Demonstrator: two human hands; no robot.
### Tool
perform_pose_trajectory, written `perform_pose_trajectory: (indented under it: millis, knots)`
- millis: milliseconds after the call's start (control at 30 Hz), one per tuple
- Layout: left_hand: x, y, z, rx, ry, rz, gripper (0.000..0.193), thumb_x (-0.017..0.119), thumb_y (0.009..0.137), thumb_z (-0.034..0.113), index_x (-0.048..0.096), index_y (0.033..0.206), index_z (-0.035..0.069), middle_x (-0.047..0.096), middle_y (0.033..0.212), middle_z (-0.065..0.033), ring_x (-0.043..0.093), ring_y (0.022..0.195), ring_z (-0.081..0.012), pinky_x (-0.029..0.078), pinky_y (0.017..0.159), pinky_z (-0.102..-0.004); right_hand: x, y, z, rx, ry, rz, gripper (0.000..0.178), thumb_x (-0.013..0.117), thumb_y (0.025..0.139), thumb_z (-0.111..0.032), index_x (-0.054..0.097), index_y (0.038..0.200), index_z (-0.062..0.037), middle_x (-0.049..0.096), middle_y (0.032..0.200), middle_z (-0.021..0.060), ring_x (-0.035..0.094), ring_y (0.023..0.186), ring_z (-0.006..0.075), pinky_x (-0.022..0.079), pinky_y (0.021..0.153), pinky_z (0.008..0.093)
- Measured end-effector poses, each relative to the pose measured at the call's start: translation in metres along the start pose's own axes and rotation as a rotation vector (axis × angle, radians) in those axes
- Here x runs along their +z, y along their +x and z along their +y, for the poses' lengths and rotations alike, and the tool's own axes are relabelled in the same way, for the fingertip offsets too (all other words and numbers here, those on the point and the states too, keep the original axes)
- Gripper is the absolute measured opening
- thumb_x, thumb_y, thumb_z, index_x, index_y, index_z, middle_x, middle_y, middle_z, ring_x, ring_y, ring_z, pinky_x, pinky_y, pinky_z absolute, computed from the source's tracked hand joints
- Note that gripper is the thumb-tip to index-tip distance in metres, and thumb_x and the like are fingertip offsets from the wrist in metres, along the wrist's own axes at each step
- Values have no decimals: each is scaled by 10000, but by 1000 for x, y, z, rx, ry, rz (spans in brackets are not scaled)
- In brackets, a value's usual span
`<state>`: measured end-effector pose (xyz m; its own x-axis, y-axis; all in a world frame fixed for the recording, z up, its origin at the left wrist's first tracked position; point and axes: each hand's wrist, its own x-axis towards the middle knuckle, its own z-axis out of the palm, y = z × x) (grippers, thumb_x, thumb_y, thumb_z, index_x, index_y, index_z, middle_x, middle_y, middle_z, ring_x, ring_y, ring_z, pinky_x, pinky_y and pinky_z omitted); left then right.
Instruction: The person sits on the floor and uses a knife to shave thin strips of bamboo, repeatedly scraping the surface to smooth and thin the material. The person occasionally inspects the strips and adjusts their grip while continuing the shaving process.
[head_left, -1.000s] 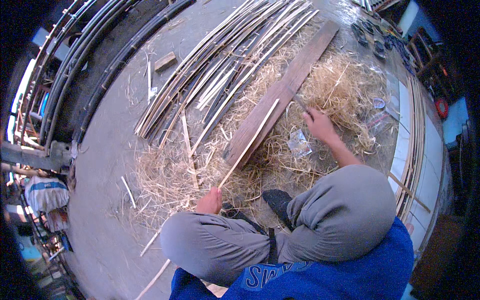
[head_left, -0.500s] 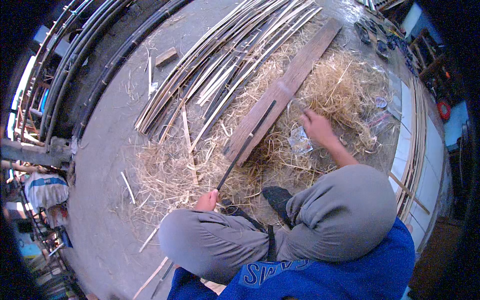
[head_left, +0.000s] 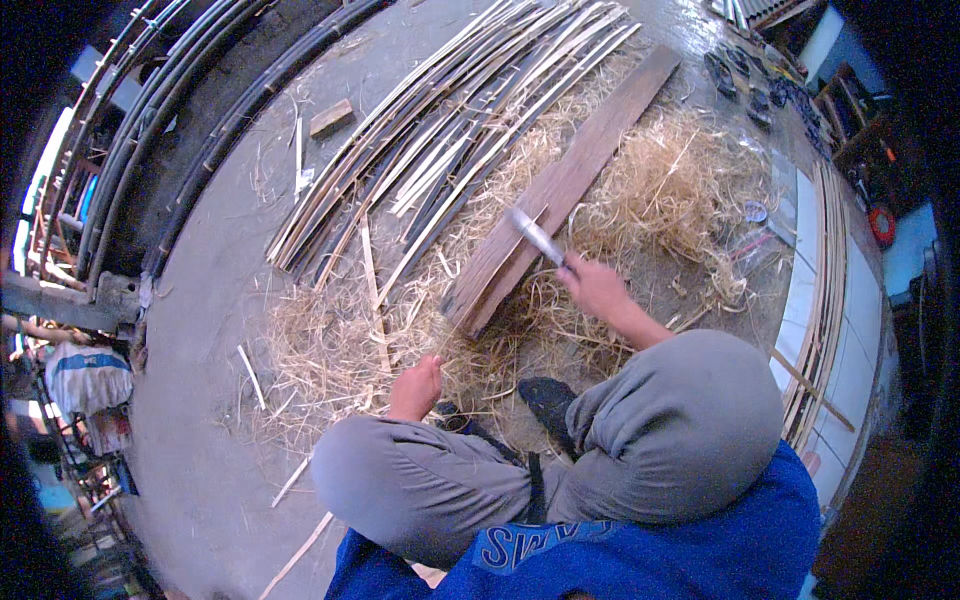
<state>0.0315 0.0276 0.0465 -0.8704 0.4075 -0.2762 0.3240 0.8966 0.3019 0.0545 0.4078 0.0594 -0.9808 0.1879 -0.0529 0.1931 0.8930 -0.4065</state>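
My right hand [head_left: 597, 290] grips a knife [head_left: 538, 237], its pale blade lying across a long brown wooden board [head_left: 610, 130]. Below the board's near end, my left hand [head_left: 415, 388] is closed around the lower end of a thin bamboo strip [head_left: 543, 214]. That strip leans up along the board, passing by the blade; its lower part is hard to make out against the wood and shavings. Curly straw-coloured shavings [head_left: 670, 180] lie around the board on both sides.
Many split bamboo strips [head_left: 430, 130] lie fanned at the far left of the board. A small wood block [head_left: 331, 118] sits beyond them. Dark poles [head_left: 190, 120] line the left edge; more strips [head_left: 822, 300] lie on white tiles at right. Sandals [head_left: 735, 80] are at the far right.
My right hand has swung left, bringing the knife over the board and strip. The strip's dark side no longer shows plainly. My left hand has shifted slightly upward.
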Motion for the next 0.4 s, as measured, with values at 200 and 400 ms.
perform_pose_trajectory:
  millis: [200, 400]
  knots:
    - [12, -26, -37, -11, 59, -66, 352, 297, 989, 395, 485, 1001, 99, 602, 683, -257, 586, 621, -474, 446, 556, -591, -12, 26, 50, 303, 61, 124, 389, 496, 917, -425, 582, 1137, -117, 648, 933, 201, 639, 846, 385, 506, 713, 492]
    - [9, -4, -18, -46, -385, -175, 473, 362, 971, 419, 577, 870, 10, 619, 863, -248, 601, 877, -414, 442, 771, -497, 10, 0, -3, -81, 86, 44, 348, 533, 898, -399, 555, 1029, -77, 646, 820, 221, 638, 772, 416, 511, 685, 508]
